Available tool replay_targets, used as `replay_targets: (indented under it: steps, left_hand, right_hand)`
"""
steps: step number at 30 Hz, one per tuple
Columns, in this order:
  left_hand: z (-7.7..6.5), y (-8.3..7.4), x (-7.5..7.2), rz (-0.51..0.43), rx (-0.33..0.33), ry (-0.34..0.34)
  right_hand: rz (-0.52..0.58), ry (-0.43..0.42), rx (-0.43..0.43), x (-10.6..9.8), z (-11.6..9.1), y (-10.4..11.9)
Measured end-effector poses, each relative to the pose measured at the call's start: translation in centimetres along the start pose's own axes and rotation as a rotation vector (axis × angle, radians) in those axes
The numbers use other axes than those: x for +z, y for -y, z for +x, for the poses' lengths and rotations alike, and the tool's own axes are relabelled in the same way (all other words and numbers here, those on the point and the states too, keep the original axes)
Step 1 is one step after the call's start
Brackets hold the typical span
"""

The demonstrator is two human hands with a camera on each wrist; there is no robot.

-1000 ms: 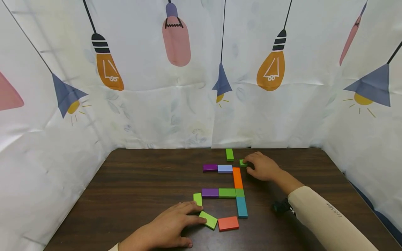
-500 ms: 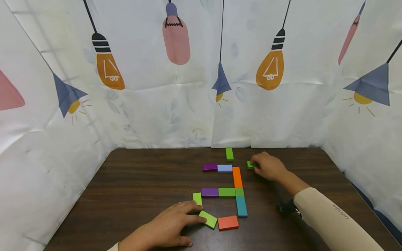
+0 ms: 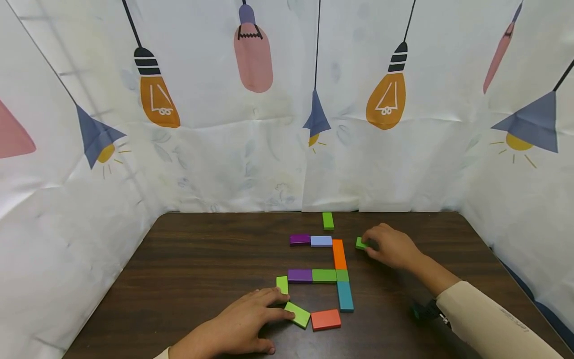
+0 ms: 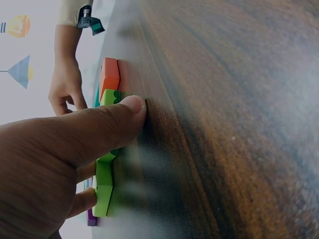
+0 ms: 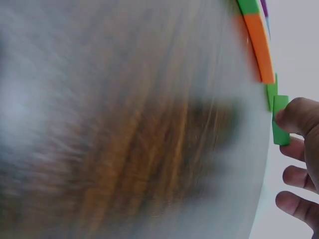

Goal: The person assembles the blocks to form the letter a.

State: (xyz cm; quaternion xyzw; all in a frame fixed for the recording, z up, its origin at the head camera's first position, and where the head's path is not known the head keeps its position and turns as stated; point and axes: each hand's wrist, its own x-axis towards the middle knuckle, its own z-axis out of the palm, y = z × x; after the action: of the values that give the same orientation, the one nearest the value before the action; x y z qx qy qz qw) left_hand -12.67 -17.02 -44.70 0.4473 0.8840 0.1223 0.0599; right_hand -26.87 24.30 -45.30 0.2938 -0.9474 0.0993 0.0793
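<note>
Between thumb and fingers, my right hand [image 3: 392, 245] pinches a small green block [image 3: 360, 244] at the far right of the pattern. In the right wrist view the thumb presses that block's face while the other fingers spread behind. My left hand [image 3: 244, 319] rests on the near side with extended fingers. Its fingertips touch an upright light-green block [image 3: 281, 284] and a slanted light-green block [image 3: 298, 315]. Beside the slanted one lies a red block [image 3: 326, 319]. A teal block [image 3: 345, 296], an orange block [image 3: 339, 254] and a small green block [image 3: 342, 275] form the right column.
A purple block [image 3: 299, 275] and a green block [image 3: 324, 276] make the middle row. Farther back lie a dark purple block [image 3: 300, 240], a light-blue block [image 3: 321, 242] and a lone green block [image 3: 328, 221]. A printed curtain [image 3: 269, 164] borders the dark wooden table [image 3: 193, 264].
My right hand has drawn the pinched green block to the right and slightly nearer, away from the lone green block. The left hand and the other blocks stay where they were.
</note>
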Motion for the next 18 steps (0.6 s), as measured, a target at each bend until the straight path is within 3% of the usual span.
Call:
replay_targets:
  steps: [18]
  left_hand:
    - [0.1,-0.1,-0.1,0.015,0.008,-0.013]
  right_hand:
    - [0.05,-0.116,-0.165,-0.9,-3.6,3.8]
